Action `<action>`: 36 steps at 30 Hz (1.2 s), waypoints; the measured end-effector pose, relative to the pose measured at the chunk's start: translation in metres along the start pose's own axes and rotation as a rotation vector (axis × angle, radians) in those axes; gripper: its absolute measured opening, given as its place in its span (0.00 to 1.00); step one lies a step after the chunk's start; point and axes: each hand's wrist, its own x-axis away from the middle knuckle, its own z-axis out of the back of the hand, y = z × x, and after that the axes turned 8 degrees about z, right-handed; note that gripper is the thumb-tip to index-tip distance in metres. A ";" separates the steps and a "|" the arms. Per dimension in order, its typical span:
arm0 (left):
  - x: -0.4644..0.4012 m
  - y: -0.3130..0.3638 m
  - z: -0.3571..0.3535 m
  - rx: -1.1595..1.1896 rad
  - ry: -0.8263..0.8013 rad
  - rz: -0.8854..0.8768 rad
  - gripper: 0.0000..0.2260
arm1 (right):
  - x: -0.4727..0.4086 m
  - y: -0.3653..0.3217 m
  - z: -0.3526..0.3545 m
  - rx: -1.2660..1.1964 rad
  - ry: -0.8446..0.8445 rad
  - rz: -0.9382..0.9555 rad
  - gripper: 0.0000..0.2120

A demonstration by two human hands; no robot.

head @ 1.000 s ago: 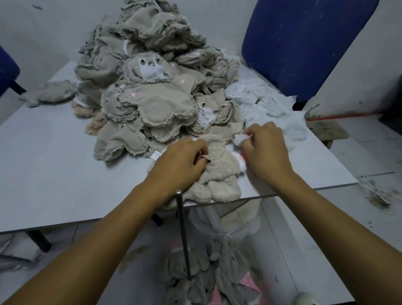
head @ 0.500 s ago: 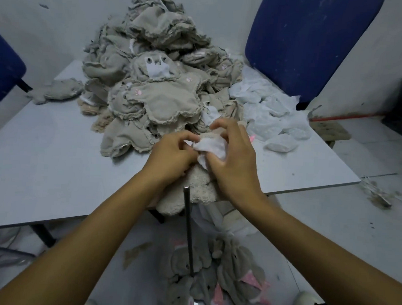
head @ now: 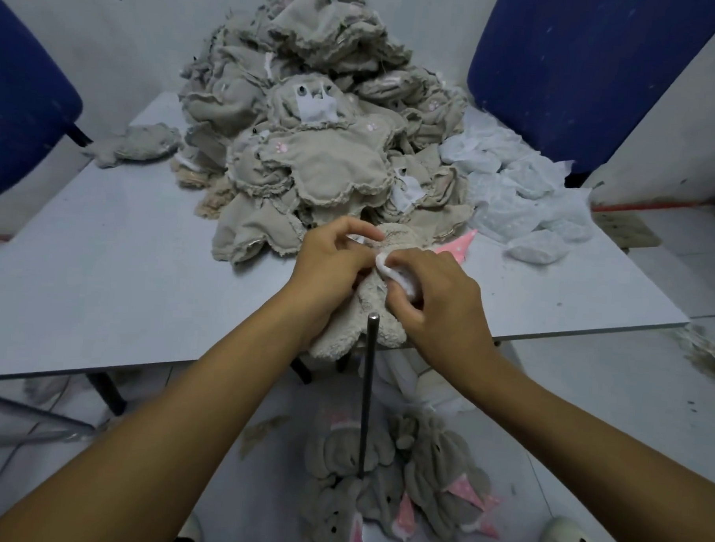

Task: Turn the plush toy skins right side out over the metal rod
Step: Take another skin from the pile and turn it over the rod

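Observation:
A cream fleecy plush skin point(head: 376, 312) lies at the table's front edge, its lower limbs hanging over the edge. My left hand point(head: 331, 261) grips its left side with curled fingers. My right hand point(head: 433, 290) pinches a white piece of the skin point(head: 396, 272) near its top. A pink dotted part point(head: 457, 248) pokes out behind my right hand. The upright metal rod point(head: 368, 390) rises from the floor, its tip just below the skin between my wrists. A tall pile of beige inside-out skins point(head: 313, 117) fills the back of the table.
White fabric pieces point(head: 523, 196) lie at the table's right. Finished grey plush toys with pink ears point(head: 400, 477) lie on the floor around the rod's base. Blue chairs stand at the left point(head: 23, 92) and back right point(head: 582, 67). One loose skin point(head: 136, 144) lies at the far left.
Both hands have come together on the fleecy skin and pulled it toward the front edge, above the rod tip. My right hand now pinches the white part, and pink fabric has appeared.

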 end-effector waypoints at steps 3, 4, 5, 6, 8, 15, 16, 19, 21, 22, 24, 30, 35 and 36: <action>-0.001 -0.002 -0.001 -0.015 0.028 -0.040 0.12 | -0.001 0.002 -0.001 0.012 -0.037 0.035 0.11; -0.002 -0.002 -0.001 -0.037 0.042 -0.062 0.12 | -0.001 0.002 -0.001 0.029 -0.061 0.057 0.11; -0.002 -0.002 -0.001 -0.066 0.049 -0.089 0.13 | 0.000 0.002 -0.001 0.042 -0.085 0.071 0.12; -0.003 -0.002 -0.001 -0.096 0.046 -0.120 0.13 | 0.000 0.002 0.000 0.042 -0.103 0.075 0.12; -0.002 0.000 -0.002 -0.136 0.028 -0.170 0.13 | 0.001 0.002 0.004 -0.015 -0.124 0.056 0.13; -0.005 0.006 0.002 -0.230 -0.037 -0.153 0.11 | -0.003 0.010 0.014 -0.246 -0.176 0.041 0.11; -0.005 0.006 0.002 -0.243 -0.047 -0.139 0.10 | -0.003 0.010 0.014 -0.261 -0.180 0.045 0.10; -0.008 0.007 0.000 -0.279 -0.062 -0.132 0.09 | -0.003 0.011 0.018 -0.316 -0.174 -0.037 0.11; -0.009 0.006 0.000 -0.302 -0.078 -0.139 0.09 | -0.003 0.009 0.016 -0.275 -0.144 -0.090 0.10; -0.009 0.005 0.001 -0.312 -0.084 -0.144 0.10 | -0.003 0.006 0.013 -0.233 -0.114 -0.103 0.10; -0.008 0.003 0.003 -0.335 -0.090 -0.165 0.11 | -0.003 0.000 0.008 -0.178 -0.045 -0.153 0.13; -0.006 0.003 0.011 -0.467 -0.074 -0.244 0.13 | -0.009 -0.004 0.001 -0.147 0.020 -0.267 0.06; -0.003 -0.003 0.013 -0.406 -0.040 -0.194 0.13 | -0.011 -0.005 -0.003 -0.040 0.035 -0.203 0.05; -0.003 -0.004 0.014 -0.378 -0.032 -0.172 0.13 | -0.009 -0.005 -0.004 -0.022 0.015 -0.141 0.05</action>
